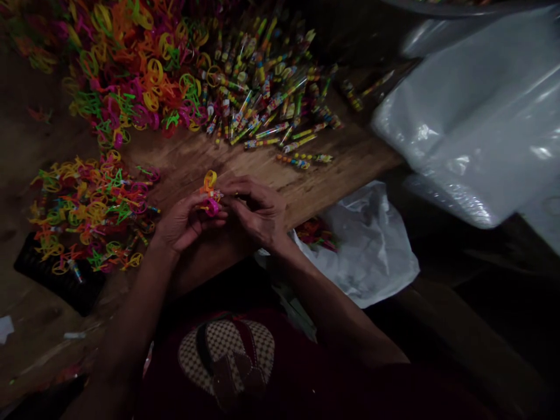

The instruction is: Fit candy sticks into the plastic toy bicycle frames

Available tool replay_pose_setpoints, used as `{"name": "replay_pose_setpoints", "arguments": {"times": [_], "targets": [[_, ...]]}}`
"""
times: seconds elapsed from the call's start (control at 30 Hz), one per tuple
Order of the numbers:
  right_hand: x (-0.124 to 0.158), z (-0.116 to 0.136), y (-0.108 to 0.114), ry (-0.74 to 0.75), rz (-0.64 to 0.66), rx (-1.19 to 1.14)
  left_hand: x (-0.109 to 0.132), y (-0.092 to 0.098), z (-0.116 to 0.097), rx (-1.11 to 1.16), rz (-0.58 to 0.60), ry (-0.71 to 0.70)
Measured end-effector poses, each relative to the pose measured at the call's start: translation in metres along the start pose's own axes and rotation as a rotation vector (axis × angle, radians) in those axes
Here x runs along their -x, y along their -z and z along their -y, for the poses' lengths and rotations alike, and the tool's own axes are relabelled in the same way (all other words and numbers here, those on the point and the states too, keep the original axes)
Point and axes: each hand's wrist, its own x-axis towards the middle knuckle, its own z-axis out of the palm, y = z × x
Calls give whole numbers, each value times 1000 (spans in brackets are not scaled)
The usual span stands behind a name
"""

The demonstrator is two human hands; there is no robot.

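Both my hands meet over a wooden board (245,169). My left hand (186,221) is closed around a small bunch of plastic ring toys (210,195), yellow, orange and pink. My right hand (258,210) has its fingers curled in against the same bunch from the right. What its fingertips pinch is hidden in the dim light.
A big heap of bright plastic rings (131,64) lies at the far left, and several thin candy-filled tubes (262,99) fan out beside it. A second pile of assembled toys (87,210) sits left of my hands. Clear plastic bags lie at right (476,122) and near my lap (367,245).
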Motion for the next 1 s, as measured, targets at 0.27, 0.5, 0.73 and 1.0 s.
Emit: {"name": "replay_pose_setpoints", "arguments": {"times": [0.27, 0.5, 0.73, 1.0], "targets": [[5, 1, 3, -165, -20, 6, -2, 2, 4, -66, 63, -85], [5, -6, 3, -205, -7, -47, -7, 5, 7, -83, 26, -73], [6, -9, 1, -266, -39, -189, -5, 3, 4, -90, 42, -42], [6, -8, 4, -212, -35, -125, -4, 2, 4, -123, 28, -13]]}}
